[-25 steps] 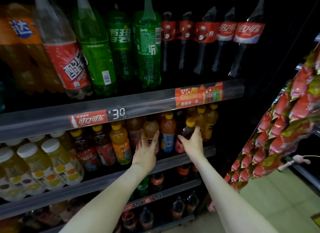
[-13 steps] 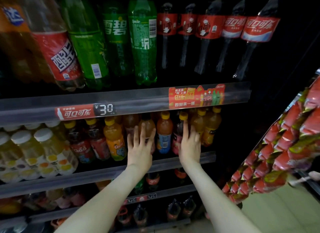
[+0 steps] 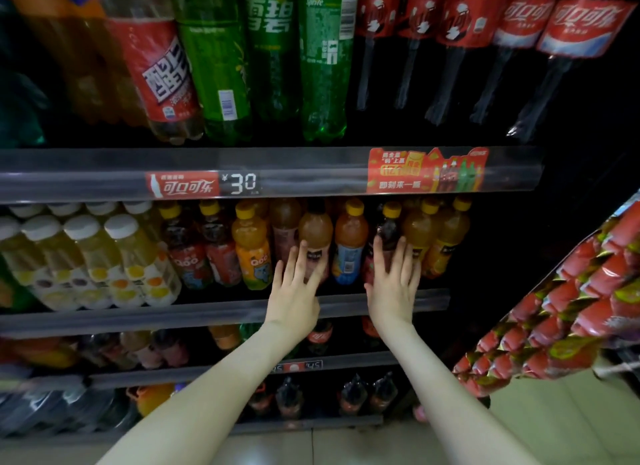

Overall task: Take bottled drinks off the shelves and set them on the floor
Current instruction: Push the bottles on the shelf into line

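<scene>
Small juice bottles with yellow caps stand in a row on the middle shelf (image 3: 221,314). My left hand (image 3: 294,288) reaches with straight fingers over the lower part of an amber bottle with a dark cap (image 3: 315,227). My right hand (image 3: 393,281) lies flat, fingers straight, against a dark bottle with a yellow cap (image 3: 388,227). Neither hand is curled round a bottle. An orange bottle with a blue label (image 3: 349,243) stands between the two hands.
Large green, red-labelled and cola bottles (image 3: 325,66) fill the top shelf. Pale bottles with white caps (image 3: 121,256) stand at the left. Lower shelves hold more small bottles. Hanging red snack packets (image 3: 571,308) crowd the right. Pale floor tiles (image 3: 554,426) show at lower right.
A second ago my right hand gripped the dark bottle's neck; it has let go and dropped to lie flat on the body. My left hand's fingers have straightened. The view has moved closer.
</scene>
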Demonstrator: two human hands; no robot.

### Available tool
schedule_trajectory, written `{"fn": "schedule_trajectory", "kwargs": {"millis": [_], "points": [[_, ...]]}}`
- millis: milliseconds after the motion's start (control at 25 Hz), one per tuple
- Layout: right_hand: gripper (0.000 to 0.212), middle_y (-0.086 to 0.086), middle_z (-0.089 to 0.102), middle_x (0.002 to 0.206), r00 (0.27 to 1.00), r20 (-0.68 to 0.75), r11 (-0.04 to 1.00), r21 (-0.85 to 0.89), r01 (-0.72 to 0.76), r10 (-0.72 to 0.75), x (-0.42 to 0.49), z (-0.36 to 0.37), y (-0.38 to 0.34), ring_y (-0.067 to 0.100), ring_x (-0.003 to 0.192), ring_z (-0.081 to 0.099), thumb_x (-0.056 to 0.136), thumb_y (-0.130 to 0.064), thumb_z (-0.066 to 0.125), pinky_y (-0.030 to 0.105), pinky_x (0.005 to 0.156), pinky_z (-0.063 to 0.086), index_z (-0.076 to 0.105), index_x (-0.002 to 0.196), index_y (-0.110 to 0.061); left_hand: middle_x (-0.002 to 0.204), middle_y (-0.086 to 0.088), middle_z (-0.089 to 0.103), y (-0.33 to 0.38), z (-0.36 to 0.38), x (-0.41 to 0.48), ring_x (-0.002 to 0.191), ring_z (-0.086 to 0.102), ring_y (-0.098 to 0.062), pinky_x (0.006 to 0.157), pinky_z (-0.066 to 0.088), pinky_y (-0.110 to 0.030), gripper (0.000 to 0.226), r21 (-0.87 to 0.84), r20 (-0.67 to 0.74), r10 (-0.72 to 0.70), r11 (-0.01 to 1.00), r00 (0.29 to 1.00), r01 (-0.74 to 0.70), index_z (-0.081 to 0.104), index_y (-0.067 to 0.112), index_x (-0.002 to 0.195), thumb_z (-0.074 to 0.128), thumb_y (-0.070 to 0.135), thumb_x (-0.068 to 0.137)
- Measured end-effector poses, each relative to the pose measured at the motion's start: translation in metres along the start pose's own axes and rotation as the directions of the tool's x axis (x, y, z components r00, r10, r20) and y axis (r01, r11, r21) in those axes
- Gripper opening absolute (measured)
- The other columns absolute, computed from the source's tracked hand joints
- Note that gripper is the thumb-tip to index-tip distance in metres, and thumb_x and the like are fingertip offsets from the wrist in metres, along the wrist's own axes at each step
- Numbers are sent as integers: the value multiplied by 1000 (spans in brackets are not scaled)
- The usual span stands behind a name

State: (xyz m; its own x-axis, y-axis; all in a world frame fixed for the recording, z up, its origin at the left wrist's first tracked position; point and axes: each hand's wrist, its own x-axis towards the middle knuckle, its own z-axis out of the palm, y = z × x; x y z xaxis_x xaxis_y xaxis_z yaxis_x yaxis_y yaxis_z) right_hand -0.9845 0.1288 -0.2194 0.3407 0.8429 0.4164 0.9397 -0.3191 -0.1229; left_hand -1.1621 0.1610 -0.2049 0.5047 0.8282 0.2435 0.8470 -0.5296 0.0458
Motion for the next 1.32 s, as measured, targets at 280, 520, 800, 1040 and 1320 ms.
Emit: {"fn": "schedule_trajectory", "kwargs": {"millis": [280, 520, 800, 1040, 1320], "points": [[87, 19, 43, 145, 923, 291, 947, 272, 170, -249, -102, 18, -106, 34, 129, 48, 76, -17, 77, 42, 101, 44, 29, 149, -10, 157, -14, -16, -67, -4, -105, 144, -15, -31, 114, -10, -50, 69, 137, 180, -176, 979, 968, 153, -6, 20, 152, 37, 34, 98], [56, 8, 33, 150, 680, 486, 832, 402, 383, -548, -186, 5, -254, 23, 137, 33, 101, -27, 40, 31, 108, 31, 20, 151, -10, 139, -25, 45, -171, -17, -257, 128, 46, -40, 105, 35, -51, 65, -2, 219, -483, 869, 848, 495, 49, 7, 135, 71, 23, 76], [33, 6, 53, 127, 404, 448, 603, 590, 538, -798, -285, -10, -460, 22, 122, 48, 102, -26, 37, 30, 89, 40, 46, 132, -13, 137, -9, 46, -302, -56, -445, 124, 46, -28, 98, 38, -33, 51, 1, 310, -779, 573, 544, 820, 35, 11, 142, 45, 22, 93], [35, 8, 53, 129, 236, 474, 525, 696, 490, -848, -329, 23, -622, 25, 121, 48, 99, -25, 45, 37, 89, 46, 47, 132, -12, 137, -7, 43, -427, -59, -535, 120, 47, -28, 90, 41, -33, 50, 25, 304, -894, 354, 330, 935, 32, 14, 143, 41, 25, 95], [42, 10, 47, 138, -7, 561, 491, 731, 474, -828, -358, 99, -841, 24, 126, 45, 99, -16, 47, 29, 95, 36, 40, 139, -9, 135, -6, 45, -615, -46, -604, 118, 48, -28, 89, 43, -35, 47, 9, 303, -948, 110, 102, 994, 35, 17, 141, 41, 24, 96]]}}
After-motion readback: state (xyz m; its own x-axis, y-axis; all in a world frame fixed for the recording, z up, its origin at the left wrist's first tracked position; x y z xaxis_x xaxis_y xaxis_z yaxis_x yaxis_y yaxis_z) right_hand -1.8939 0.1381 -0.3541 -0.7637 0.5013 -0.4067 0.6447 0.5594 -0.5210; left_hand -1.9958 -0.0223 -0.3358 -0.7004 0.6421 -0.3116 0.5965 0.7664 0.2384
